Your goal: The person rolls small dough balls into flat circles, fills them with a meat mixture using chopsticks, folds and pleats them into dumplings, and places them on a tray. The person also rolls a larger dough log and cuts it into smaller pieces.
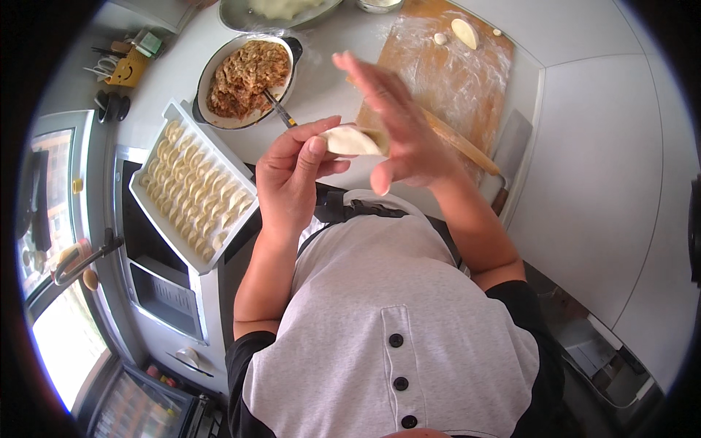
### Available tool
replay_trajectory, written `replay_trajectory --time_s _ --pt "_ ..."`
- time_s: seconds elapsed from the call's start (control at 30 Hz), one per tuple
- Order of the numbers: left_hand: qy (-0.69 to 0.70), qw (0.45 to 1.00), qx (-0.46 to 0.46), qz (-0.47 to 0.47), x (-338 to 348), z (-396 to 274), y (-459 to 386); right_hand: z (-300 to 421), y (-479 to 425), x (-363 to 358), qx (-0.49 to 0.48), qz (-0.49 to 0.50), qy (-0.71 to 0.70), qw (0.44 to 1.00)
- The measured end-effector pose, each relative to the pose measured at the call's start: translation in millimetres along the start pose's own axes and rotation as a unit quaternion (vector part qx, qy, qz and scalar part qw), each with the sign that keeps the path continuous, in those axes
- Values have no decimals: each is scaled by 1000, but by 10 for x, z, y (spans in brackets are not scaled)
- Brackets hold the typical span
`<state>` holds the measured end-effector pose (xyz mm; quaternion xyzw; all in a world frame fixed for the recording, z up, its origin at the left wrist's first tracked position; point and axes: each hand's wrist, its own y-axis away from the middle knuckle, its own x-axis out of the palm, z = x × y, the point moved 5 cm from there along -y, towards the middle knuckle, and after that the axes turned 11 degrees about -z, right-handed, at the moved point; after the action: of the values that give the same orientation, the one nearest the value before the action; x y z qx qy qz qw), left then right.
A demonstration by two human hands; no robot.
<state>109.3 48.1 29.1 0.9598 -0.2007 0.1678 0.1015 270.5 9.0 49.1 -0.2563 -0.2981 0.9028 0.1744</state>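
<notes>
A dumpling [350, 140], its dough wrapper folded into a half-moon, is pinched between the thumb and fingers of my left hand [290, 169]. Its right end looks partly open. Close by that end, my right hand [402, 120] is spread, thumb apart from the raised fingers and blurred by motion; whether it touches the dough is hard to tell. Beyond my left hand stands a white two-handled pot of minced filling [249, 76], with a utensil handle [280, 109] leaning out. Behind my right hand, a wooden rolling pin [460, 142] lies on a floured wooden board [438, 82].
A white tray [200, 137] with rows of dumplings sits at left, by the sink [164, 298]. On the board are a dough piece [464, 34] and a small dough ball [440, 39]. A cleaver [515, 142] lies beside the right wall. A large bowl [279, 22] stands at the back.
</notes>
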Motion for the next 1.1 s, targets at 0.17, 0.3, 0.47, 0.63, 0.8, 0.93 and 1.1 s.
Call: replay_trajectory --time_s 0.17,0.3,0.47,0.63,0.8,0.93,1.1 --pt "-3 999 5 43 36 48 32 48 23 108 2 32 -72 997" --pt "-12 999 31 38 52 17 65 139 -20 31 -42 24 -9 999" --pt "-59 992 109 39 120 -111 82 212 12 -32 -73 6 142 987" --pt "-88 988 126 33 123 -137 105 266 6 -48 -112 -1 221 969" --pt "-161 974 157 23 126 -218 129 355 -38 -76 -132 -15 243 961" --pt "-217 960 176 36 128 -275 156 375 -49 -107 -129 -32 222 966" --pt "-87 974 191 88 159 -199 74 348 -39 -122 -123 -60 120 983"
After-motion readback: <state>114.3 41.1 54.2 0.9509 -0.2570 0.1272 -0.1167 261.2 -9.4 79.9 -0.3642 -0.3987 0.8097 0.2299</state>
